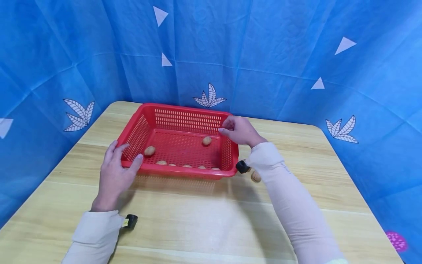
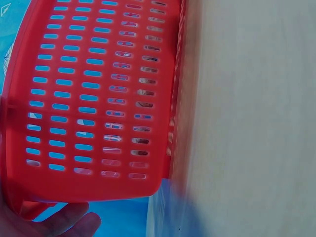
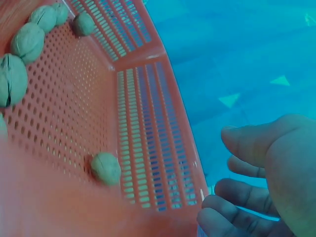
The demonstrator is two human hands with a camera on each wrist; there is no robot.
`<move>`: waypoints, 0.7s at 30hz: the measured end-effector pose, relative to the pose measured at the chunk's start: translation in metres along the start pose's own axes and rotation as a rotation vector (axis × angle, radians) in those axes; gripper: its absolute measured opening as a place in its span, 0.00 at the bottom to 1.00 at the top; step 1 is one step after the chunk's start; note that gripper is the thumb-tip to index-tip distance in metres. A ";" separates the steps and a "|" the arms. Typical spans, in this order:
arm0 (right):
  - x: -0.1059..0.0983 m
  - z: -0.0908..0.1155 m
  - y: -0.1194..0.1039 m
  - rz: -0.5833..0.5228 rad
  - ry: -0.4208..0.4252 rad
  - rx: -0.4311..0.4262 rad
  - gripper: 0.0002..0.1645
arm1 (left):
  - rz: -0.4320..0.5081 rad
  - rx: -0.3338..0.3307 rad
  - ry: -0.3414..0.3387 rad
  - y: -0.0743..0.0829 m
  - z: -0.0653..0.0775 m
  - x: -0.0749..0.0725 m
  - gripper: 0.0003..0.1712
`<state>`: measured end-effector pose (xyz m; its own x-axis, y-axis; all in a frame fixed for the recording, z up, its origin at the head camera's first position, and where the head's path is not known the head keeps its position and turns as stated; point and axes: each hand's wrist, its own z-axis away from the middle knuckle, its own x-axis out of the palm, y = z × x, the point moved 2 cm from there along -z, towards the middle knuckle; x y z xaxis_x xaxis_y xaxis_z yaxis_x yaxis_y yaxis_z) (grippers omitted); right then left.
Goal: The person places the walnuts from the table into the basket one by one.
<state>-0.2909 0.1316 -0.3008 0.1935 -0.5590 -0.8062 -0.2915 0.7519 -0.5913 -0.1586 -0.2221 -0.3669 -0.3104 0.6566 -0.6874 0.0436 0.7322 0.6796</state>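
Note:
A red perforated plastic basket (image 1: 184, 170) stands on the table with several walnuts inside. One walnut (image 1: 150, 150) lies near its left wall and another (image 1: 206, 140) toward the right; others line the front wall, partly hidden by the rim. My left hand (image 1: 116, 176) rests at the basket's front left corner, fingers spread and thumb at the front rim. In the left wrist view, fingertips (image 2: 74, 222) show beside the basket's corner. My right hand (image 1: 240, 130) is over the right rim near the back corner, fingers loosely bent, with nothing in them.
Outside the basket, a walnut (image 1: 255, 176) lies on the wooden table (image 1: 197, 220), partly beside the right sleeve. A blue cloth (image 1: 280, 55) with white shapes hangs behind and around the table. Black wrist cameras (image 1: 131, 221) are on both sleeves.

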 end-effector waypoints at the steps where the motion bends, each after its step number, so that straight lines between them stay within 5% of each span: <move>1: -0.002 0.002 0.003 -0.011 0.010 0.005 0.12 | 0.000 -0.001 0.000 0.000 0.000 0.000 0.40; 10: -0.012 0.016 0.032 -0.079 0.111 0.054 0.13 | 0.001 0.005 0.011 -0.001 0.001 0.002 0.40; 21: -0.009 0.032 0.068 -0.024 0.136 0.052 0.12 | 0.013 0.008 0.002 -0.004 0.000 0.003 0.40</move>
<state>-0.2825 0.1985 -0.3346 0.0701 -0.6169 -0.7839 -0.2387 0.7527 -0.6136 -0.1597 -0.2231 -0.3713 -0.3121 0.6656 -0.6779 0.0550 0.7250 0.6865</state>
